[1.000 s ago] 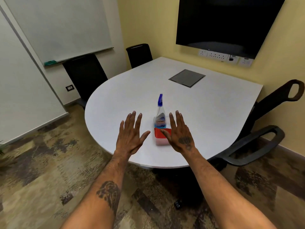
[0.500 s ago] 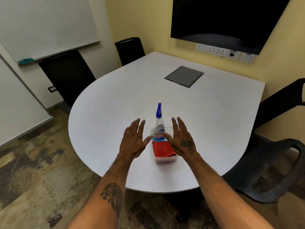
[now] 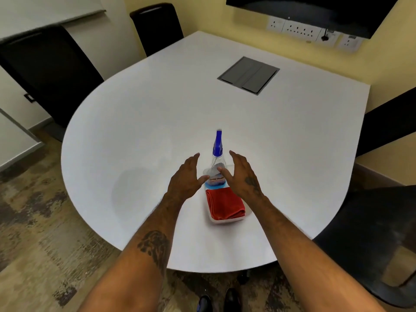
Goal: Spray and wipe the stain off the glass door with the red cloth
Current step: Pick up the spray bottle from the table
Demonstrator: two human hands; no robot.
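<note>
A clear spray bottle (image 3: 216,163) with a blue nozzle stands upright on the white table (image 3: 157,136). Just in front of it a folded red cloth (image 3: 225,202) lies in a shallow clear tray (image 3: 246,213). My left hand (image 3: 185,176) hovers on the bottle's left side and my right hand (image 3: 242,174) on its right, both with fingers spread and the thumbs close to the bottle's body. Neither hand grips anything. No glass door shows in this view.
A grey cable hatch (image 3: 248,75) is set in the far part of the table. Black chairs stand at the left (image 3: 45,70), the back (image 3: 156,25) and the right (image 3: 369,244). A dark wall screen (image 3: 315,10) and sockets (image 3: 301,30) hang on the yellow wall.
I have come closer to the table and the view has tilted down. Both hands moved forward past the cloth and now flank the spray bottle.
</note>
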